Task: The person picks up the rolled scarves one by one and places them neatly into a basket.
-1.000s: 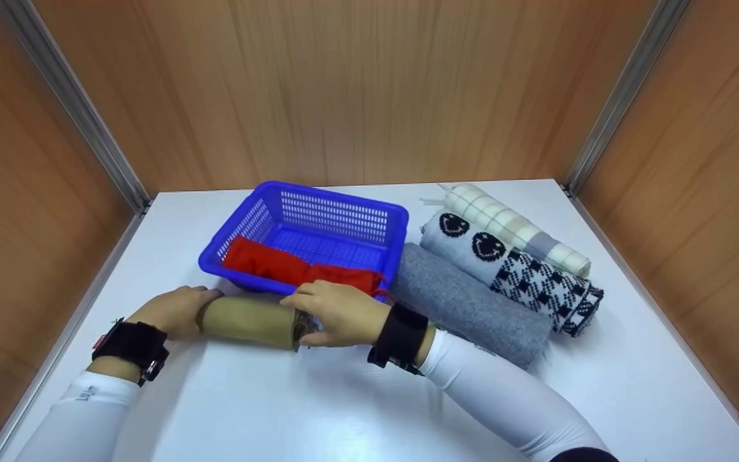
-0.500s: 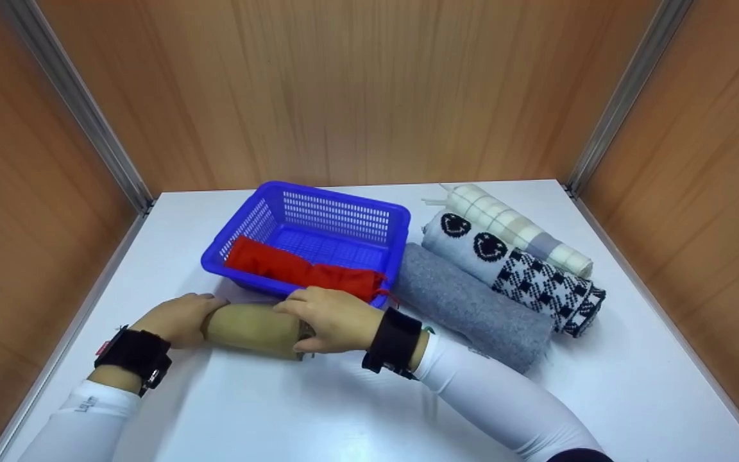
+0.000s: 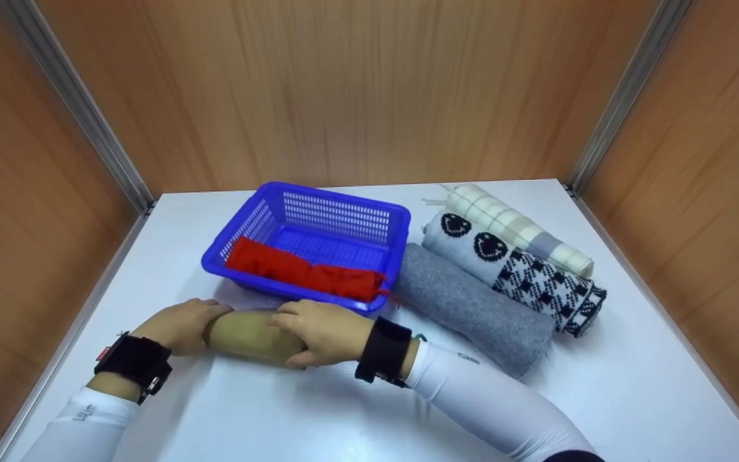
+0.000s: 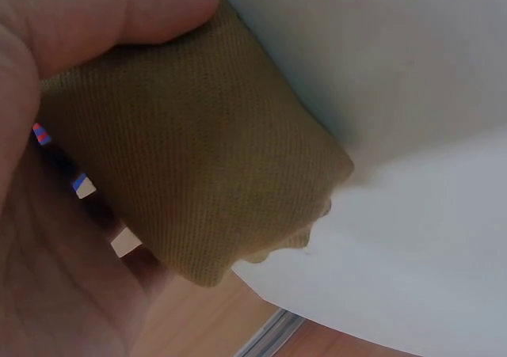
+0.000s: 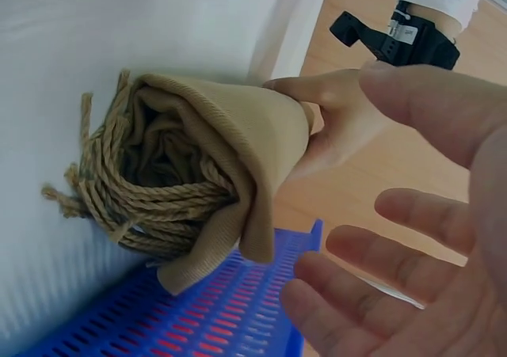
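Note:
A rolled khaki scarf [image 3: 247, 337] lies on the white table just in front of the blue basket. My left hand [image 3: 180, 326] grips its left end; in the left wrist view the thumb [image 4: 158, 13] lies across the cloth, with other fingers round the far side. Over the right end is my right hand [image 3: 331, 330], overlapping the roll in the head view. The right wrist view shows that hand's fingers [image 5: 396, 266] extended and apart, near the roll but not closed on it. Twisted fringe [image 5: 150, 203] hangs out of the roll's right end.
Behind the khaki roll stands a blue plastic basket [image 3: 344, 197] holding a red cloth roll [image 3: 305, 271]. To its right lie a grey roll [image 3: 472, 311], a black-and-white patterned roll [image 3: 510, 266] and a cream checked roll [image 3: 510, 224]. Wooden panels [image 3: 356, 96] enclose the table.
Both hands and the khaki scarf have shifted slightly toward the person, away from the basket. The right hand has moved a little left over the roll's end.

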Motion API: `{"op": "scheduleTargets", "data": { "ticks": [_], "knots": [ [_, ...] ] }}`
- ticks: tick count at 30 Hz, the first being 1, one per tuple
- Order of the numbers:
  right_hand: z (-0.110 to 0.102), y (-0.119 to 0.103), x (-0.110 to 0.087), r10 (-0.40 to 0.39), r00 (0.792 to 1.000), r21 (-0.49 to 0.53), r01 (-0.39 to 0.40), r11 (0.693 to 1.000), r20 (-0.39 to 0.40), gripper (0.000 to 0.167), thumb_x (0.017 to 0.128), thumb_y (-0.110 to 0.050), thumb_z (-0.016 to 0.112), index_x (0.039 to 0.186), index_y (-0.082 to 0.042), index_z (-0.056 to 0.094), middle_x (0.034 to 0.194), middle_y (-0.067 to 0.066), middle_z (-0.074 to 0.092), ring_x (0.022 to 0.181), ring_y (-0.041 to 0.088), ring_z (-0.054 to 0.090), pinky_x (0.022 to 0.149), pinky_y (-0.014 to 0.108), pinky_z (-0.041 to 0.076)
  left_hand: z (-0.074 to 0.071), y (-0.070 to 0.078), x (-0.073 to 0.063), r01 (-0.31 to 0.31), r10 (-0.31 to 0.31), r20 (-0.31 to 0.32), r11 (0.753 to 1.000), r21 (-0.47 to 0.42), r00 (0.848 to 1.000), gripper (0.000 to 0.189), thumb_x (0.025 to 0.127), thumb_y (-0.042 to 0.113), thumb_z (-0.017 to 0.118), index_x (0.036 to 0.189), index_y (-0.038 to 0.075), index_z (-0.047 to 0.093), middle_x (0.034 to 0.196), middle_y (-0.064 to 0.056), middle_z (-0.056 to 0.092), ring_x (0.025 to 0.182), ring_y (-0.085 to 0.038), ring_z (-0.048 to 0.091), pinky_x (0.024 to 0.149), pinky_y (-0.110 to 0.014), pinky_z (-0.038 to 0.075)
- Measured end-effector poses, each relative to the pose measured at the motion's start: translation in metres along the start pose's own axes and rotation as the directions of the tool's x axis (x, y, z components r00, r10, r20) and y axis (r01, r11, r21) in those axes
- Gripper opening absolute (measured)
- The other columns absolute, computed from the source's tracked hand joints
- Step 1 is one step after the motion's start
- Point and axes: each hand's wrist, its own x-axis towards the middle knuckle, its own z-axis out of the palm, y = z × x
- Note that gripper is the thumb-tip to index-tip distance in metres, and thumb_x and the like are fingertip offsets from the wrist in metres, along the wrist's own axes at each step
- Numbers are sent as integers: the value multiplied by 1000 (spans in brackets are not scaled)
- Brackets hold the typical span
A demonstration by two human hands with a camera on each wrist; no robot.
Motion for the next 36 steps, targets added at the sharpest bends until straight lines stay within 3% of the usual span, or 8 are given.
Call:
{"op": "scheduleTargets", "data": {
  "ticks": [21,36],
  "knots": [
    [25,-1,10,79,993,-20,-77,997,83,80,95,-45,84,159,-11,51,158,9,58,143,24,59,122,30,46,-2,6,0,-7,7,15,1000,-1,1000,61,75,8,89,134,10,71,120,-12,74,112,-41,69,99,-64,58],
    [47,-6,17,152,983,-72,-145,987,99,92,91,-48,86,161,-8,42,152,14,61,133,25,64,117,31,51,2,8,-2,18,-18,38,1000,0,999,66,71,7,89,135,11,71,121,-13,73,108,-40,67,95,-65,58]
  ]
}}
